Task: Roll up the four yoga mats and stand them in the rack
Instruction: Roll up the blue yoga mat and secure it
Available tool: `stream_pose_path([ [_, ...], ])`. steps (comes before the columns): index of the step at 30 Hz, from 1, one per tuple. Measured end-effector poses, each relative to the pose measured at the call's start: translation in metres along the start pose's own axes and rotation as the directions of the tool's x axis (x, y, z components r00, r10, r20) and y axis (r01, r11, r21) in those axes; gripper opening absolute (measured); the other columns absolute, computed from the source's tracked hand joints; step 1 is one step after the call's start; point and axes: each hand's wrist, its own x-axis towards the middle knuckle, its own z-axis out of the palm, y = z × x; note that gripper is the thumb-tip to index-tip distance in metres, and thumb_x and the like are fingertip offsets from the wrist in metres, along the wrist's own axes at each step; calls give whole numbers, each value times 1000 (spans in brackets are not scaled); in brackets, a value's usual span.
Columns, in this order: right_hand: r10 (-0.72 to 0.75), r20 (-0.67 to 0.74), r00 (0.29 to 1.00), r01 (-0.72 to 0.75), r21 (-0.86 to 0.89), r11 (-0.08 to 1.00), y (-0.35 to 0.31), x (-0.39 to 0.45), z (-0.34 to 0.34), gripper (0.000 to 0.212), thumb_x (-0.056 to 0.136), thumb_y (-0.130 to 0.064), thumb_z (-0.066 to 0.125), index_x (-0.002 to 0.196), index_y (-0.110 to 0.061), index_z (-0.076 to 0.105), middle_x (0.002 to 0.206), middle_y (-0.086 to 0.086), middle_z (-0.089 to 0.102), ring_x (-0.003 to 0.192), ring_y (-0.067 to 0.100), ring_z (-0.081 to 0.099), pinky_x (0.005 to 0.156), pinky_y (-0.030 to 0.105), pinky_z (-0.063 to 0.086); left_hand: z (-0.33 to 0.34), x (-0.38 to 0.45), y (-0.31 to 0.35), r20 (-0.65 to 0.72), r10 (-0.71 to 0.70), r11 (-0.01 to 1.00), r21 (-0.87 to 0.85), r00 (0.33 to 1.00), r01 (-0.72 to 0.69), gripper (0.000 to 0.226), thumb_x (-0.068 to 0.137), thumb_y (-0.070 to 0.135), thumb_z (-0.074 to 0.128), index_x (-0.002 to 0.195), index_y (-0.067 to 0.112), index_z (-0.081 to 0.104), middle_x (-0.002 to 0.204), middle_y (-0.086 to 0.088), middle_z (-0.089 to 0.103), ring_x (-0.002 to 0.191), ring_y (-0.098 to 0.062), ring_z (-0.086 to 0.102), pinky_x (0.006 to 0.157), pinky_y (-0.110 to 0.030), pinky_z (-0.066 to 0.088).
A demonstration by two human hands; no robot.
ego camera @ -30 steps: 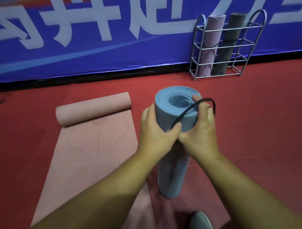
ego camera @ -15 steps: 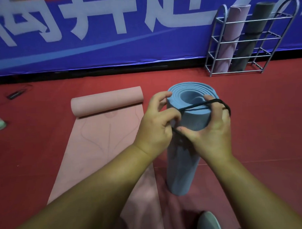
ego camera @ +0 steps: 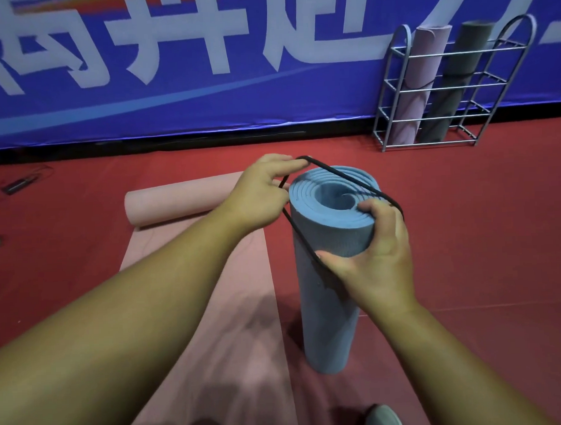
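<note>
Red matte floor (ego camera: 480, 237) underfoot, blue banner (ego camera: 205, 113) with large white characters along the back wall, black strip (ego camera: 175, 146) at its base, small dark device (ego camera: 19, 185) with cable at far left, dim even indoor light

I can see large white Chinese characters on the blue banner (ego camera: 205, 97) running from ten to twelve o'clock; they are cropped at the top, so I cannot read them.
</note>
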Motion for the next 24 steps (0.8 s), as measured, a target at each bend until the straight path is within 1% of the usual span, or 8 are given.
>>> stream_pose_path([
  [4, -14, 33, 999, 14, 5, 1000, -1, 1, 2, 79, 52, -28, 92, 114, -34, 43, 120, -1, 50, 111, 22, 50, 93, 32, 43, -12, 25, 9, 222, -93, 980, -153, 971, 129, 78, 77, -31, 55, 136, 19, 63, 146, 8, 52, 115, -20, 68, 87, -26, 57],
  [6, -27, 60, 998, 26, 10, 1000, -2, 1, 3, 79, 52, -28, 92, 113, -35, 43, 125, -1, 50, 112, 22, 49, 94, 29, 41, -18, 37, 10, 290, -164, 963, -159, 943, 216, 88, 69, -34, 45, 131, 24, 67, 135, 10, 62, 105, -23, 70, 79, -31, 55],
  [9, -40, 84, 996, 39, 15, 999, -4, 0, 5, 78, 51, -27, 92, 111, -35, 42, 129, -2, 49, 112, 21, 49, 93, 22, 36, -22, 52, 5, 349, -226, 955, -102, 909, 277, 91, 63, -28, 43, 113, 40, 76, 125, 11, 70, 91, -29, 57, 73, -40, 46],
  [13, -45, 83, 995, 45, 8, 999, -4, -1, 7, 78, 50, -29, 93, 110, -34, 43, 131, -2, 49, 111, 21, 48, 92, 19, 33, -20, 64, 11, 422, -277, 943, -55, 863, 329, 96, 66, -32, 38, 128, 35, 68, 136, 12, 62, 103, -27, 64, 59, -29, 51],
  [15, -45, 91, 995, 46, -9, 999, -5, -2, 8, 80, 49, -31, 93, 111, -35, 43, 135, 0, 47, 113, 22, 47, 92, 20, 34, -21, 70, 20, 512, -296, 944, 28, 806, 329, 102, 68, -33, 38, 140, 37, 58, 141, 15, 57, 116, -23, 65, 58, -29, 53],
  [19, -50, 98, 994, 53, -27, 998, -5, 0, 8, 81, 48, -33, 94, 111, -34, 43, 135, 2, 47, 110, 21, 45, 91, 21, 33, -16, 85, 37, 625, -313, 949, 240, 715, 205, 114, 72, -34, 41, 152, 48, 37, 138, 7, 53, 103, -28, 71, 62, -34, 58],
  [22, -47, 96, 994, 51, -36, 998, 0, 5, 3, 81, 49, -35, 93, 113, -34, 42, 128, 0, 49, 111, 22, 49, 91, 25, 37, -16, 84, 26, 590, -362, 932, 224, 721, 285, 96, 73, -30, 40, 145, 32, 55, 129, -1, 65, 105, -28, 72, 70, -39, 61],
  [24, -43, 105, 994, 47, -40, 998, 2, 7, -1, 83, 48, -39, 93, 114, -34, 43, 124, -5, 50, 109, 19, 52, 89, 30, 43, -19, 73, 5, 546, -390, 919, 180, 741, 351, 72, 74, -27, 36, 121, 14, 73, 114, -17, 73, 96, -29, 73, 73, -39, 63],
])
